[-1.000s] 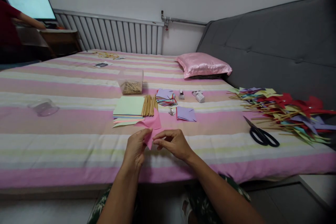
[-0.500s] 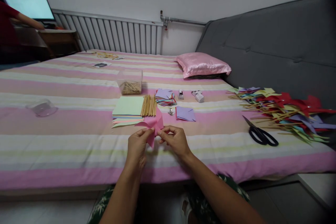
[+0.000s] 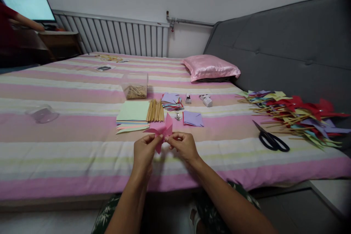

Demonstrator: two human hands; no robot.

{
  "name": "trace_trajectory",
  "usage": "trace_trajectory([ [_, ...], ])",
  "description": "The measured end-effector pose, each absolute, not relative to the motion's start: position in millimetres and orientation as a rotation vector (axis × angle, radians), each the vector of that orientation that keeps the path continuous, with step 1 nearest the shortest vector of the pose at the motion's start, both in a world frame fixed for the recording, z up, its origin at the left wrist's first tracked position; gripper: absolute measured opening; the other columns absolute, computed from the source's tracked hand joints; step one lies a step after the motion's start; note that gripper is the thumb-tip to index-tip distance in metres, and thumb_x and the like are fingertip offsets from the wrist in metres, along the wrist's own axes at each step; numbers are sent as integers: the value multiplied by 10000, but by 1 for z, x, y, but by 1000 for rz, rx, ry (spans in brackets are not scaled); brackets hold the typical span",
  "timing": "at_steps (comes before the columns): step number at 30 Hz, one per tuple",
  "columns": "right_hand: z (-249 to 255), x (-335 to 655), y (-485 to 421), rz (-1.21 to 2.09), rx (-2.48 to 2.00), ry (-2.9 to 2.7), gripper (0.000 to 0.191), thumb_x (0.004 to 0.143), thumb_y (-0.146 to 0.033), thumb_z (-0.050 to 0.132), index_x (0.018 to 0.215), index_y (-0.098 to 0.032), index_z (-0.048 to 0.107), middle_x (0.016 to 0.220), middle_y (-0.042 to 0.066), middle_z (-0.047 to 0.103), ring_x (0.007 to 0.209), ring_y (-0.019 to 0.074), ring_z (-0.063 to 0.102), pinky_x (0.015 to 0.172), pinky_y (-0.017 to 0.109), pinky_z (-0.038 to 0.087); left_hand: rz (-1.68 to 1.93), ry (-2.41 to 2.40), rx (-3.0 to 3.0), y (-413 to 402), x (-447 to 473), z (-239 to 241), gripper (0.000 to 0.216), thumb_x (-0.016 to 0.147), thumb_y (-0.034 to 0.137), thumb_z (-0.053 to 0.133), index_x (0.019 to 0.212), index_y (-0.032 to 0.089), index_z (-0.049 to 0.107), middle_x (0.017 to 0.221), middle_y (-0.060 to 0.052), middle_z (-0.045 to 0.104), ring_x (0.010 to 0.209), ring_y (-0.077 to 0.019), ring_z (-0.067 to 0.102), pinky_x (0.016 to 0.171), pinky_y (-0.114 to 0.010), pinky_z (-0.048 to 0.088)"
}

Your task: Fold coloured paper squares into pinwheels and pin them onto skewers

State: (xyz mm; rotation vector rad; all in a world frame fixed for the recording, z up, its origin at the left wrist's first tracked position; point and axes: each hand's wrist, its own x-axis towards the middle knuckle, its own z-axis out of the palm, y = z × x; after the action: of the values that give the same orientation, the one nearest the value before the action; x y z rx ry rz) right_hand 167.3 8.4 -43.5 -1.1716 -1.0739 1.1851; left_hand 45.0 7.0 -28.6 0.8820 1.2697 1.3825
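Both my hands pinch a pink paper piece (image 3: pixel 161 131) folded into a pinwheel-like shape, held just above the striped bed (image 3: pixel 68 142). My left hand (image 3: pixel 144 151) grips its lower left side, and my right hand (image 3: pixel 182 146) grips its centre from the right. Just beyond lie a stack of coloured paper sheets (image 3: pixel 133 115), a bundle of wooden sticks (image 3: pixel 155 110), a small metal item (image 3: pixel 178 117) and purple paper squares (image 3: pixel 192 119).
A clear box of small sticks (image 3: pixel 135 87) and more cut papers (image 3: pixel 171 101) lie farther back. Black scissors (image 3: pixel 271 139) and a heap of finished pinwheels (image 3: pixel 296 115) sit at right. A pink pillow (image 3: pixel 211 67) rests by the grey headboard. Another person's arm (image 3: pixel 24 22) reaches near a monitor (image 3: pixel 26 3).
The pink paper has been folded inward into a pinwheel shape, and both hands have risen slightly and moved closer together around its centre.
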Motion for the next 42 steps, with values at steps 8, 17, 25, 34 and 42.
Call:
trace_trajectory([
  [8, -44, 168, 9, 1180, -1179, -1068, 262, 567, -390, 769, 544, -151, 666, 542, 20, 618, 438, 96, 495, 436, 221, 394, 1377, 1253, 891, 8, 45, -33, 179, 492, 261, 785, 549, 130, 678, 524, -5, 612, 523, -102, 487, 507, -214, 343],
  [17, -41, 170, 8, 1247, -1181, -1028, 232, 571, -347, 768, 526, -138, 678, 514, 10, 597, 446, 81, 465, 457, 220, 384, 1354, 1231, 933, 9, 44, -34, 193, 505, 283, 796, 577, 130, 701, 523, -10, 614, 514, -103, 474, 494, -218, 328],
  [25, -44, 173, 11, 1238, -1173, -1060, 244, 525, -359, 793, 553, -133, 706, 534, 22, 628, 459, 82, 461, 460, 222, 382, 1321, 1266, 1006, 9, 43, -38, 199, 549, 313, 775, 572, 132, 697, 462, 15, 558, 475, -84, 425, 470, -208, 299],
  [34, -44, 176, 11, 1220, -1198, -1161, 243, 583, -378, 753, 602, -138, 725, 573, 27, 643, 464, 82, 441, 450, 226, 345, 1309, 1304, 977, 9, 44, -34, 188, 531, 296, 744, 556, 126, 667, 491, 3, 592, 481, -94, 450, 473, -212, 309],
  [42, -45, 178, 13, 1227, -1089, -1295, 258, 614, -381, 743, 672, -138, 680, 750, 44, 674, 531, 90, 522, 495, 214, 411, 1386, 1413, 954, 10, 43, -34, 136, 550, 252, 650, 491, 146, 589, 422, 59, 481, 437, -74, 357, 457, -216, 260],
])
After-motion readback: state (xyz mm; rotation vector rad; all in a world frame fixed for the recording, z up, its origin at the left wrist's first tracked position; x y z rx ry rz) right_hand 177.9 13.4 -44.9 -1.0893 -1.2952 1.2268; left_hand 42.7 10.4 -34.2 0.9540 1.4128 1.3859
